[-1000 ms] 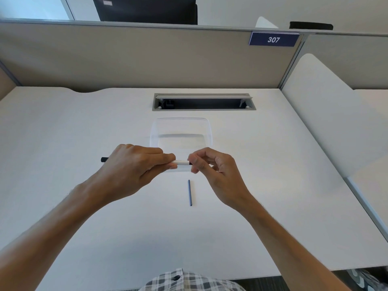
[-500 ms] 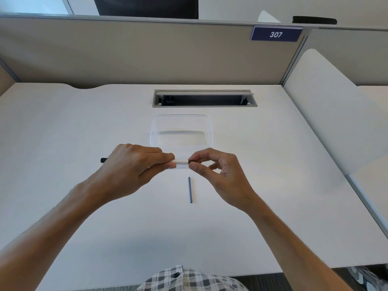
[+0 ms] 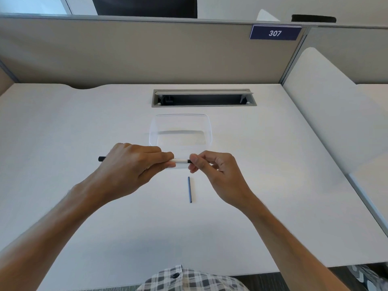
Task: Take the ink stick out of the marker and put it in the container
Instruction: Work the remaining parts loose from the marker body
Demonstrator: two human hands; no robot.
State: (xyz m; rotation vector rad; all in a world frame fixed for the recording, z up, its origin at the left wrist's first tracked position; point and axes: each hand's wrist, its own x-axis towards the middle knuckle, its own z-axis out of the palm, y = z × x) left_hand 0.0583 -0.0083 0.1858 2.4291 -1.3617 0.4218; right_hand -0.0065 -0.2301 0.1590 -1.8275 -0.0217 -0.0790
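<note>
Left hand (image 3: 134, 164) wrapped around the marker (image 3: 180, 161), hiding most of its barrel, right hand (image 3: 212, 171) pinching its dark end, clear container (image 3: 180, 131) just behind, thin blue stick (image 3: 189, 189) on desk (image 3: 63, 133) nearer the front edge

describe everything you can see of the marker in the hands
The slim white-barrelled marker with black ends lies level, held above the white desk just in front of the clear plastic container. The left hand wraps its middle, hiding most of the barrel; a black end sticks out past that hand's left side. The right hand's fingers pinch the dark piece at the other end.
</note>
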